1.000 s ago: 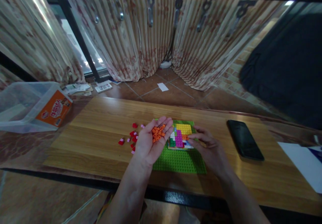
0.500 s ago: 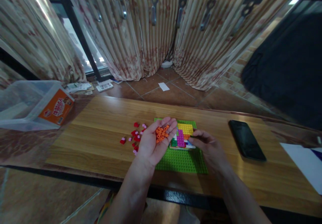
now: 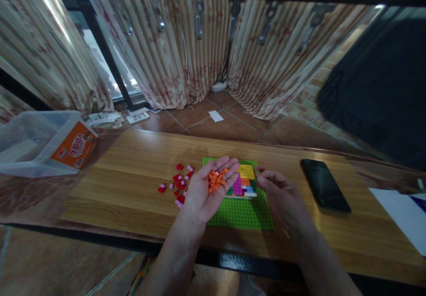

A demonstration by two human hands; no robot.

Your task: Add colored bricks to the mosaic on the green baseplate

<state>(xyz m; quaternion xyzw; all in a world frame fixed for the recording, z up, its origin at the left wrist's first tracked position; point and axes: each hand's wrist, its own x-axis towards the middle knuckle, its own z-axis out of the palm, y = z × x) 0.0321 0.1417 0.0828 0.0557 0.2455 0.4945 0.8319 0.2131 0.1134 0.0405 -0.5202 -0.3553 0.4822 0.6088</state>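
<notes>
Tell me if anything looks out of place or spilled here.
Mildly: red and pink bricks lie strewn on the table beside the green baseplate, while orange bricks sit gathered in the left hand. Beyond, a white slip lies on the floor.

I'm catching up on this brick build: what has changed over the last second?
The left hand has shifted right, palm up, and covers more of the brick build. The right hand has moved away from the build's orange part, rightward; whether its grip holds a piece is unclear. The orange bricks stay in the left palm; the green baseplate, red and pink bricks, and phone lie as before.
</notes>
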